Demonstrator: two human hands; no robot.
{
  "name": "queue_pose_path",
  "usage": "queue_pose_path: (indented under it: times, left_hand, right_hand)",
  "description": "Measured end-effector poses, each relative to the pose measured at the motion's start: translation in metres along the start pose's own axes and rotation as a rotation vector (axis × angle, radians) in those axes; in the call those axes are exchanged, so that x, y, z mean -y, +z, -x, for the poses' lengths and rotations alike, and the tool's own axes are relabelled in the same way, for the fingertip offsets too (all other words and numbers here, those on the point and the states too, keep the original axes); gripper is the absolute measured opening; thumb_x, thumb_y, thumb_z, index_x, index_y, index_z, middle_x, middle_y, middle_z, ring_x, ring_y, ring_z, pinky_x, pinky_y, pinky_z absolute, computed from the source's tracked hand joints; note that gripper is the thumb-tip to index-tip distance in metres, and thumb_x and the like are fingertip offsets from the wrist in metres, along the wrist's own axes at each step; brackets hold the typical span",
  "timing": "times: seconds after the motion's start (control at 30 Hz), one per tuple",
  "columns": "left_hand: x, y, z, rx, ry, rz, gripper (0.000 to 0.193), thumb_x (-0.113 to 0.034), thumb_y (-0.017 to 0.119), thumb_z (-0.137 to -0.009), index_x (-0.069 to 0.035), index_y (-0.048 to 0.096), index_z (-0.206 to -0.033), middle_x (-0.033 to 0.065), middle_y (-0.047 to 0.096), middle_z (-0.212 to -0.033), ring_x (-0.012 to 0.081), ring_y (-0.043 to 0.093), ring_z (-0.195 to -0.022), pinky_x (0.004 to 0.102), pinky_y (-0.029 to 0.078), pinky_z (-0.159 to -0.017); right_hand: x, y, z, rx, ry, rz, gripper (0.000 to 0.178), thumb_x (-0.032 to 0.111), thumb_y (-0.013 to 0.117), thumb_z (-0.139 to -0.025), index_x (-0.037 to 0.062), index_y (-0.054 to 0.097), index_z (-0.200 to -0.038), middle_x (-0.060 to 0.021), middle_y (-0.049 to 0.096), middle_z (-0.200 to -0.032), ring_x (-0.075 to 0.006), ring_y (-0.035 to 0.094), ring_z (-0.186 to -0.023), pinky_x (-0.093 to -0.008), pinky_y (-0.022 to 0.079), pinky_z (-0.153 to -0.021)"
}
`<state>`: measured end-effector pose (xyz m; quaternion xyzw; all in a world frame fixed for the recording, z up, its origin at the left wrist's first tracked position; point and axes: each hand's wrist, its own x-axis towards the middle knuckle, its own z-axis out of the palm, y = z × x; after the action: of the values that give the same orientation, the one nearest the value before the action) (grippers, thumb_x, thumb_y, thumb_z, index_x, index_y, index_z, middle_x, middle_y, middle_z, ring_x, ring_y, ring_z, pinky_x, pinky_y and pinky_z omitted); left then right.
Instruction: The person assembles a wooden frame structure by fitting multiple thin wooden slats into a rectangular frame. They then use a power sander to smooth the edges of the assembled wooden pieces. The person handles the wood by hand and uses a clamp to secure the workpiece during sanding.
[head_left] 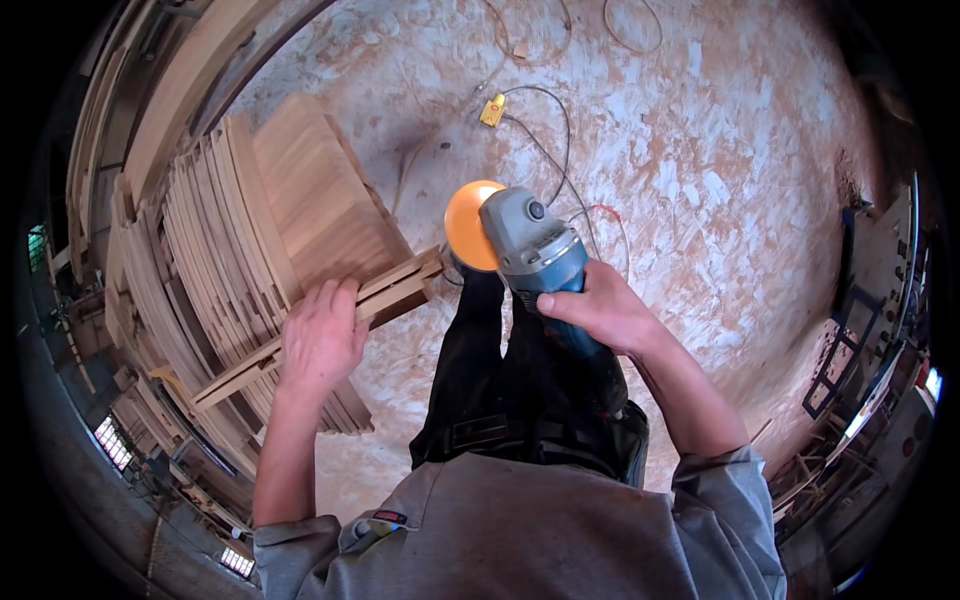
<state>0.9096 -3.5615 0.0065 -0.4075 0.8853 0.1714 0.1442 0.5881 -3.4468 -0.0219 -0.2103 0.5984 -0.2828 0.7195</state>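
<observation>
Closest to the camera is the person's grey shirt (520, 540) and dark trousers (520, 400), both forearms coming up from the bottom edge. Right hand (597, 312) is wrapped tight round the blue body of a grinder (535, 255), thumb across the top, and the tool is held in the air over the legs with its orange disc (468, 226) facing out toward the floor (the grey head end sits just behind the disc). Left hand (322, 338) is laid on a wooden frame (330, 320), fingers together and curled over the top slat, palm down on it. That frame leans on a stack of slats (215, 250) standing on edge at the person's left. Further out the floor (700, 150) is rough, patchy with pale dust. A thin cable (560, 130) snakes across it from the grinder up past a small yellow plug (491, 111), well away from both hands.
</observation>
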Motion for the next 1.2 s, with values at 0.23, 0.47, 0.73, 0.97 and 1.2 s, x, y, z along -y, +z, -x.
queue_pose_path:
  times: [0.23, 0.47, 0.73, 0.97, 1.2]
  left_hand:
    - [-0.005, 0.015, 0.023, -0.091, 0.023, -0.093, 0.065, -0.014, 0.075, -0.077, -0.01, 0.054, -0.139, 0.0159, 0.056, -0.112, 0.0344, 0.059, -0.098, 0.0459, 0.05, -0.085]
    - [-0.017, 0.026, 0.021, -0.272, 0.014, -0.111, 0.053, -0.011, 0.072, -0.081, -0.018, 0.064, -0.133, 0.0151, 0.055, -0.108, 0.0295, 0.056, -0.094, 0.0422, 0.046, -0.078]
    - [-0.014, 0.034, 0.021, -0.323, 0.036, -0.13, 0.052, -0.008, 0.067, -0.082, -0.018, 0.064, -0.133, 0.0138, 0.055, -0.105, 0.0302, 0.056, -0.092, 0.0422, 0.045, -0.078]
    - [-0.014, 0.035, 0.022, -0.319, 0.032, -0.154, 0.051, -0.007, 0.064, -0.082, -0.018, 0.064, -0.132, 0.0132, 0.054, -0.104, 0.0297, 0.056, -0.09, 0.0419, 0.045, -0.078]
    - [-0.012, 0.037, 0.021, -0.349, 0.059, -0.162, 0.052, -0.006, 0.063, -0.082, -0.018, 0.063, -0.133, 0.0134, 0.054, -0.104, 0.0288, 0.056, -0.089, 0.0413, 0.045, -0.077]
  right_hand:
    - [0.0, -0.012, 0.006, 0.066, 0.095, -0.048, 0.052, 0.037, 0.076, -0.082, -0.0017, 0.065, -0.114, -0.0077, 0.067, -0.102, -0.0143, 0.06, -0.096, -0.0322, 0.048, -0.09]
    - [0.001, -0.013, 0.02, 0.112, 0.069, -0.067, 0.054, 0.039, 0.077, -0.082, -0.0011, 0.065, -0.116, -0.0071, 0.068, -0.103, -0.0148, 0.061, -0.095, -0.0319, 0.048, -0.09]
    - [0.005, -0.008, 0.017, 0.139, 0.126, 0.005, 0.053, 0.038, 0.076, -0.083, -0.002, 0.064, -0.116, -0.0074, 0.068, -0.103, -0.0157, 0.061, -0.095, -0.0322, 0.048, -0.091]
    - [0.005, -0.002, 0.013, 0.169, 0.078, -0.006, 0.058, 0.04, 0.077, -0.083, -0.0035, 0.062, -0.119, -0.008, 0.067, -0.104, -0.0157, 0.06, -0.097, -0.0328, 0.048, -0.092]
    - [0.003, -0.005, 0.012, 0.152, 0.129, -0.033, 0.065, 0.046, 0.077, -0.083, -0.0059, 0.06, -0.119, -0.0087, 0.066, -0.103, -0.0154, 0.059, -0.096, -0.0319, 0.047, -0.09]
